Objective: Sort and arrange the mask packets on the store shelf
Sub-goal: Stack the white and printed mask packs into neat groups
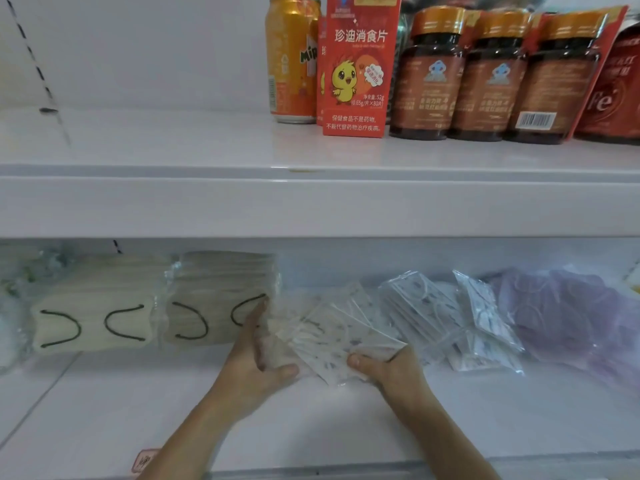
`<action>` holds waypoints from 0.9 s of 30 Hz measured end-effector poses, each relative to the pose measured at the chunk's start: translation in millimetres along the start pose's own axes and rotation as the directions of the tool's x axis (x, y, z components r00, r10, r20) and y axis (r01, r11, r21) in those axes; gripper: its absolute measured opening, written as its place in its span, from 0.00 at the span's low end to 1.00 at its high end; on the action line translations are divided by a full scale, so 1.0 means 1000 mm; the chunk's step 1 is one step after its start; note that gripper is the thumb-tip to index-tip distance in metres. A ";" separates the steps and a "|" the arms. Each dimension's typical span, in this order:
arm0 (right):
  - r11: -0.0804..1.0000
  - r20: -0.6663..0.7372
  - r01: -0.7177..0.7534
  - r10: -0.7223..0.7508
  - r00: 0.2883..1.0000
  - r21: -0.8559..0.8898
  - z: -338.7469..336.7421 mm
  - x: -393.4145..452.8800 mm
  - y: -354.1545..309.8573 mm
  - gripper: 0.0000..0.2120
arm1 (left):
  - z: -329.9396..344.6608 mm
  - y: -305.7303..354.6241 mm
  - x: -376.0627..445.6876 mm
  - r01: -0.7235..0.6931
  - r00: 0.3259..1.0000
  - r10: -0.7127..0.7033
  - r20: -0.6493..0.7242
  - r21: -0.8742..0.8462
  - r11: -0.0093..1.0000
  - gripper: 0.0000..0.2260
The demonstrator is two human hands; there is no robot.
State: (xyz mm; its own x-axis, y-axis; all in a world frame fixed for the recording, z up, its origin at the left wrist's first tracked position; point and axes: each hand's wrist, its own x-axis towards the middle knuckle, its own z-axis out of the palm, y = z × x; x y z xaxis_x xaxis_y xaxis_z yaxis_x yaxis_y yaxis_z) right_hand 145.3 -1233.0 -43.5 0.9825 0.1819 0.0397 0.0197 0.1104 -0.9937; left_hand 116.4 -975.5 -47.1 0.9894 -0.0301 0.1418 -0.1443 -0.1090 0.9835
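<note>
A: Where is the printed mask packet stack (341, 344)?

B: On the lower shelf (311, 420), fanned out and held between both hands. The left hand (258, 355) presses its left edge, fingers straight, thumb under the front. The right hand (384, 367) grips its right corner, thumb on top.

A: Surroundings?

B: Just left of the left hand: two beige mask packs (221, 299). Right of the right hand: clear mask packets (450, 320), then purple packets (568, 313). Above both hands, on the upper shelf (173, 150): an orange can (291, 60), a red box (356, 67), brown bottles (491, 74).
</note>
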 end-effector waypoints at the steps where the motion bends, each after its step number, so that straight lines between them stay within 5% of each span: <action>1: 1.000 -0.005 -0.007 0.007 1.000 -0.025 0.000 0.001 0.002 0.14 | 0.001 0.002 0.003 0.002 0.999 -0.002 -0.033 -0.005 1.000 0.51; 6: 0.990 0.019 -0.025 0.028 0.999 -0.136 -0.003 0.011 0.006 0.26 | -0.011 0.025 0.009 -0.099 0.994 0.104 -0.022 0.177 0.979 0.46; 11: 0.976 0.023 -0.008 0.013 1.000 -0.219 -0.010 0.015 0.005 0.31 | -0.033 0.016 -0.006 -0.087 0.967 0.044 0.251 0.162 0.983 0.50; 18: 0.981 0.068 0.080 -0.069 0.995 -0.176 0.009 0.010 0.002 0.36 | -0.013 0.023 -0.001 -0.106 0.991 0.115 -0.068 0.127 0.986 0.45; 23: 0.952 0.025 0.083 -0.079 0.997 -0.294 0.009 0.000 -0.003 0.46 | -0.028 0.011 -0.006 -0.077 0.997 0.079 -0.010 0.157 0.985 0.39; 27: 0.924 -0.023 0.113 -0.130 0.991 -0.364 0.019 -0.005 0.004 0.42 | -0.022 -0.004 -0.018 0.014 1.000 -0.017 0.025 0.089 0.996 0.35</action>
State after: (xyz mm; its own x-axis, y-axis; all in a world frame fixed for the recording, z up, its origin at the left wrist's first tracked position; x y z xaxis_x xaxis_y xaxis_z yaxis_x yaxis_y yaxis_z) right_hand 136.9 -1215.3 -45.5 0.9755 0.1437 0.1666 0.1970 -0.2331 -0.9523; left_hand 99.9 -952.3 -50.6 0.9911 -0.0530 0.1225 -0.1307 -0.1978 0.9715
